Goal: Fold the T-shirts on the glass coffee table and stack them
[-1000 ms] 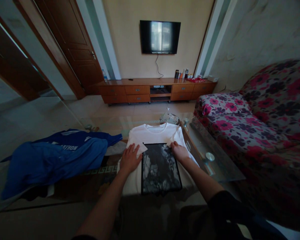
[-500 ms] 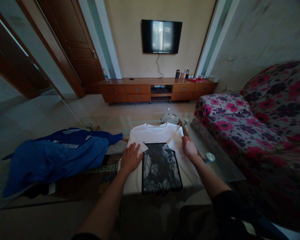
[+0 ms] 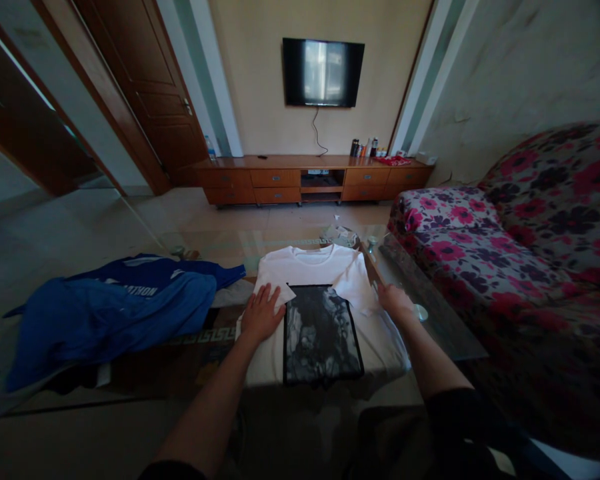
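Observation:
A white T-shirt (image 3: 311,267) with a dark square print lies flat on the glass coffee table (image 3: 445,327), collar away from me. My left hand (image 3: 261,312) rests flat on its folded-in left sleeve, fingers spread. My right hand (image 3: 396,300) is at the shirt's right side and pinches the edge of the right sleeve, pulled outward over the glass.
Blue garments (image 3: 115,313) lie heaped on the table's left half. A floral sofa (image 3: 530,227) stands close on the right. Beyond the table are tiled floor, a wooden TV cabinet (image 3: 310,179) with bottles, and a wall TV (image 3: 323,72).
My right hand has moved from the print's top right corner out to the right, drawing the right sleeve with it. My left hand has stayed on the left sleeve.

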Tool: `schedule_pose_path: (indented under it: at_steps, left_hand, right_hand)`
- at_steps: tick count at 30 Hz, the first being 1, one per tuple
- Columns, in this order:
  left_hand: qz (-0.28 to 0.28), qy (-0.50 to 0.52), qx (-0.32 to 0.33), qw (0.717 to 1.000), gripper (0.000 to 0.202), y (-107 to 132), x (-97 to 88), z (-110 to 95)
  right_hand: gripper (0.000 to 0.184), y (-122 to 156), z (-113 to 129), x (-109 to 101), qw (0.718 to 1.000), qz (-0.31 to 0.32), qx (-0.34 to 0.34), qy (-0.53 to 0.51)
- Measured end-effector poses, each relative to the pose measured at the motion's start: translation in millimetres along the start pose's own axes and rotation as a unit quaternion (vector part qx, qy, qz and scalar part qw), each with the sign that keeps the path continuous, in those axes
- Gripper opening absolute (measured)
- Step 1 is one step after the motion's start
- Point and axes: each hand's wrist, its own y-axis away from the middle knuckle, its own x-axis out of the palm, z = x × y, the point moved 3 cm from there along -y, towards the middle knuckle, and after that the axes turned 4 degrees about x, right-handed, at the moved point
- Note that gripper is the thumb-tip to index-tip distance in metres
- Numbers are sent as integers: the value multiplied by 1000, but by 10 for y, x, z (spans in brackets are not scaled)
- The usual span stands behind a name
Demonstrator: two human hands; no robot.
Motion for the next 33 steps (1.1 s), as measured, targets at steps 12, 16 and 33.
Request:
schedule_pose_path:
  at_steps: [12, 16, 33]
  left_hand:
    - [15, 57, -49, 997, 52, -111, -96, 397]
    - [-9, 12, 7, 1000, 55, 24, -102, 361]
    - [8, 28, -23, 999, 61, -316, 52, 169]
  right_hand:
    - [47, 208, -71, -38, 997, -71, 13, 13]
    - [55, 351, 227, 123, 976, -146, -155, 41]
    - [73, 32, 638, 548, 972, -44, -218, 68]
